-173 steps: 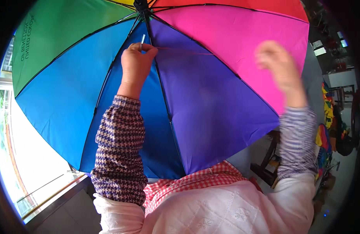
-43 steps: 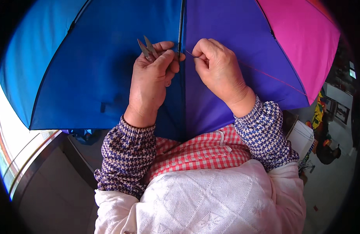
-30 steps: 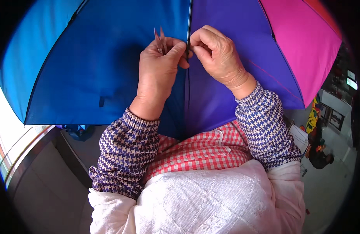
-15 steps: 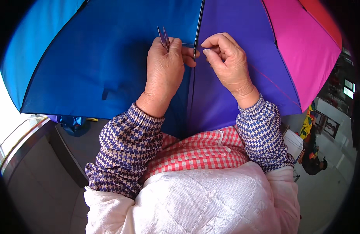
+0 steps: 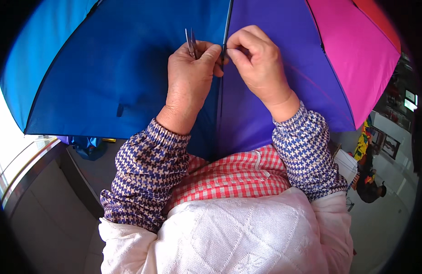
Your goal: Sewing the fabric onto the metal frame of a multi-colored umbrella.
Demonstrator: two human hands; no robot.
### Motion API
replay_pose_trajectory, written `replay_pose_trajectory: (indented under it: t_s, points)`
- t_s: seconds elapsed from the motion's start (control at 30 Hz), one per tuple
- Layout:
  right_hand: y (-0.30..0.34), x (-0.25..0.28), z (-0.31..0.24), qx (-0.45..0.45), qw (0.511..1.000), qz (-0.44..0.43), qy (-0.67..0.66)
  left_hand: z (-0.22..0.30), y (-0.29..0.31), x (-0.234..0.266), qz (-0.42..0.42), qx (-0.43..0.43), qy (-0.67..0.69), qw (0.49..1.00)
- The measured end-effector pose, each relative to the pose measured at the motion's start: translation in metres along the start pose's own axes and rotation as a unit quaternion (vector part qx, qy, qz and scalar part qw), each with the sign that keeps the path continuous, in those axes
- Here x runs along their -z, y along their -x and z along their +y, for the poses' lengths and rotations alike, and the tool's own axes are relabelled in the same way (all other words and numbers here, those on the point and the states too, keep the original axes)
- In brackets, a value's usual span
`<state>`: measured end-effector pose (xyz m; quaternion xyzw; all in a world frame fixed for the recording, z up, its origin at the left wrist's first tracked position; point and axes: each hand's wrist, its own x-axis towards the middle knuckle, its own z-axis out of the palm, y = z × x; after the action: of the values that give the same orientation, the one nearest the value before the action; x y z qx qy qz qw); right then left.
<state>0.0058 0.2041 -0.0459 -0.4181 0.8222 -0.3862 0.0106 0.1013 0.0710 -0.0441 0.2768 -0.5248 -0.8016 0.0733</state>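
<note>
An open umbrella with a blue panel point(image 5: 97, 68) and a purple panel point(image 5: 275, 18) spreads before me. A thin dark rib point(image 5: 227, 23) runs along the seam between these two panels. My left hand point(image 5: 188, 75) is closed around small pointed snips point(image 5: 190, 42), whose two blades stick up beyond the hand. Its thumb and fingertips also pinch at the rib. Right beside them, my right hand point(image 5: 261, 64) is closed in a pinch against the rib. Whatever lies between its fingertips is too small or hidden to make out.
Pink point(image 5: 352, 59) and light blue point(image 5: 42, 55) panels continue to either side. The canopy's lower edge rests near a red checked apron point(image 5: 229, 180). At the right, a person point(image 5: 370, 189) and colourful cloth point(image 5: 361, 145) show in the background. A bright window point(image 5: 10, 146) is at the left.
My right hand has moved left and slightly up, closing the gap to my left fingertips at the rib. My left hand and the rib have shifted slightly left.
</note>
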Motion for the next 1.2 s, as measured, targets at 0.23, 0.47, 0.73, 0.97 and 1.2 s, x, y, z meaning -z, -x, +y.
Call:
replay_pose_trajectory:
  t_s: [0.23, 0.47, 0.73, 0.97, 1.2]
  points:
    - [0.037, 0.249, 0.031, -0.27, 0.946, 0.152, -0.097, -0.007, -0.004, 0.001, 0.042, -0.069, -0.062, 0.995]
    - [0.123, 0.359, 0.061, -0.176, 0.913, 0.181, 0.321, -0.007, -0.001, 0.007, 0.034, -0.038, -0.039, 0.998]
    - [-0.018, 0.039, 0.01, 0.039, 0.996, 0.022, 0.076, 0.009, -0.001, 0.007, -0.026, 0.026, -0.001, 0.999]
    - [-0.004, 0.003, -0.011, -0.05, 0.991, 0.049, 0.112, 0.004, 0.001, 0.004, -0.007, 0.014, -0.006, 1.0]
    - [0.009, -0.001, -0.02, -0.072, 0.992, 0.002, 0.102, 0.009, 0.002, 0.002, 0.002, 0.009, 0.006, 1.0]
